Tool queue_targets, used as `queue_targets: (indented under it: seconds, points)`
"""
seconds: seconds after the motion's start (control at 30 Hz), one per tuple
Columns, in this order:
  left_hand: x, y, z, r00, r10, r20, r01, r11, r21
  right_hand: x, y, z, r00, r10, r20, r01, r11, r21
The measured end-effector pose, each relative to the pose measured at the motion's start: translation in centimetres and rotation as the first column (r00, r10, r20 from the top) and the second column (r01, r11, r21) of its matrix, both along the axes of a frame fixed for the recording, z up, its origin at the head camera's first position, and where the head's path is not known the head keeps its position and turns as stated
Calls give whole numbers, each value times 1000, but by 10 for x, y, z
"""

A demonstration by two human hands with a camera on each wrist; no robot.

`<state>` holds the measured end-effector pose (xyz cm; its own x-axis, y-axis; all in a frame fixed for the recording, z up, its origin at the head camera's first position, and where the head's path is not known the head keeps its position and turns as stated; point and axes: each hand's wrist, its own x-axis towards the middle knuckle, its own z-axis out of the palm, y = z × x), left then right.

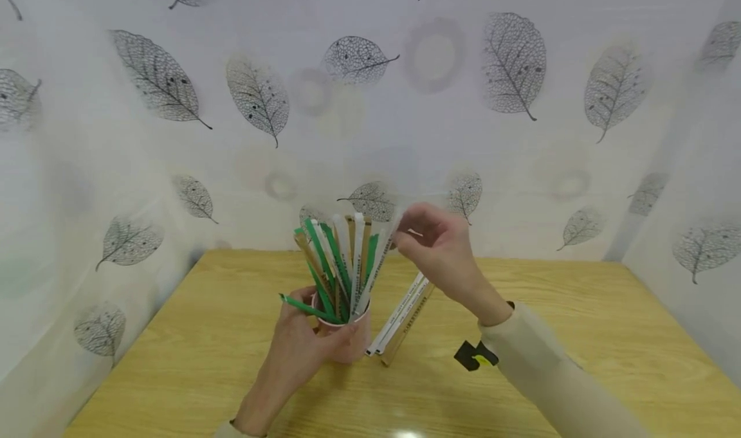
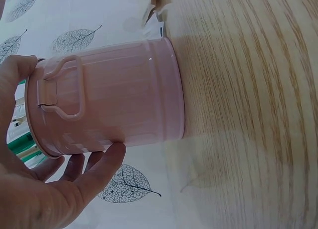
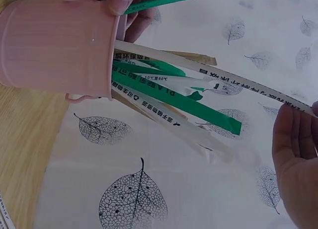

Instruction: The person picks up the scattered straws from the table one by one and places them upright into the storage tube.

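Note:
A pink pail [image 1: 354, 345] with small side handles stands upright on the table, held by my left hand [image 1: 295, 345] around its rim and side. Paper-wrapped straws in green, white and brown [image 3: 189, 97] fan out of its mouth. One green straw [image 1: 301, 306] leans sideways over the rim, across the left hand's fingers. To the right of the pail, my right hand [image 1: 442, 251] pinches the upper end of a white wrapped straw [image 3: 223, 76], whose lower end is inside the pail. In the left wrist view the pail's side [image 2: 119, 100] shows, with fingers spread along it.
Two white wrapped straws [image 1: 399, 316] and a brown one [image 1: 399, 345] lie side by side on the wooden table [image 1: 521, 386], right of the pail. A leaf-printed white sheet [image 1: 370, 129] hangs behind and at both sides.

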<state>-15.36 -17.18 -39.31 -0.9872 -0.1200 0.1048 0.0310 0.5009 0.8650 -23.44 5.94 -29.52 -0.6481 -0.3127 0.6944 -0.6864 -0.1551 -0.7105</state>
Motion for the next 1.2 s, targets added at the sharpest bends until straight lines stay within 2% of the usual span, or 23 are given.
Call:
queue_targets:
  seconds: [0.13,0.3,0.5,0.7,0.87,1.2]
  points:
    - [0,1,0,1000,-2,5,2,1000,11,-1,-5,-4,999,-5,39,3,999,52]
    - [1,2,0,1000,8,8,-8,1000,17,-2,-13,-19,996,37,75,-45,992,115]
    - [1,1,-1,1000,16,4,-16,1000,-7,3,-27,-41,997,64,39,-72,971,227]
    - [0,0,-1,1000,-5,-25,4,999,-39,10,-37,-51,995,98,16,-98,946,310]
    - [1,-1,-1,999,-17,-43,16,999,-30,13,-39,-54,994,109,-4,-101,936,338]
    - [0,-1,0,999,-23,-36,22,999,-31,9,-33,-59,990,116,-77,-86,945,317]
